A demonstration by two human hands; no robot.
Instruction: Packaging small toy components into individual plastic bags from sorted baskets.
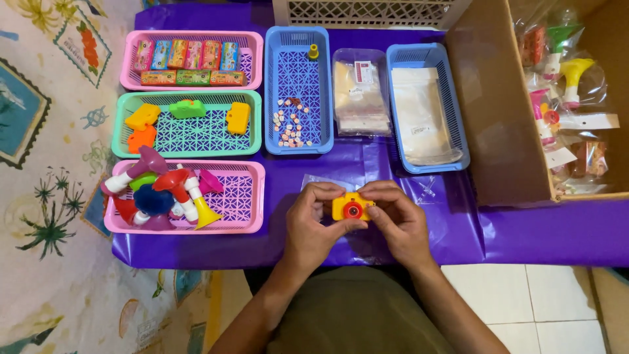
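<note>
Olive fabric over the person's lap (357, 314) is filling the bottom of the view, and both bare forearms are reaching up from it to the counter (537, 229), which is lying under a smooth, glossy purple sheet. Between the two hands a small toy camera (352, 206) is sitting just above that sheet at the near edge: a boxy yellow plastic body with a round red lens ringed in orange. The left hand (314, 223) is pinching its left side, thumb low and fingers curled over the top; the right hand (396, 219) is pinching the right side the same way, so both grips are pressing together on the toy. A crinkled clear bag (321, 180) is lying just behind the hands.

Farther back, latticed plastic baskets are standing in rows. A pink basket (246, 219) is holding glossy toy trumpets (170, 193) with flared bells. A green basket (190, 128) is carrying chunky orange, yellow and green toy pieces. Another pink basket (252, 59) is holding flat, colourful packets side by side. A blue basket (298, 85) is holding small pale beads scattered on its mesh. A second blue basket (426, 108) is holding flat clear bags. At right, a cardboard box (498, 111) is standing open, with bagged toys inside.
</note>
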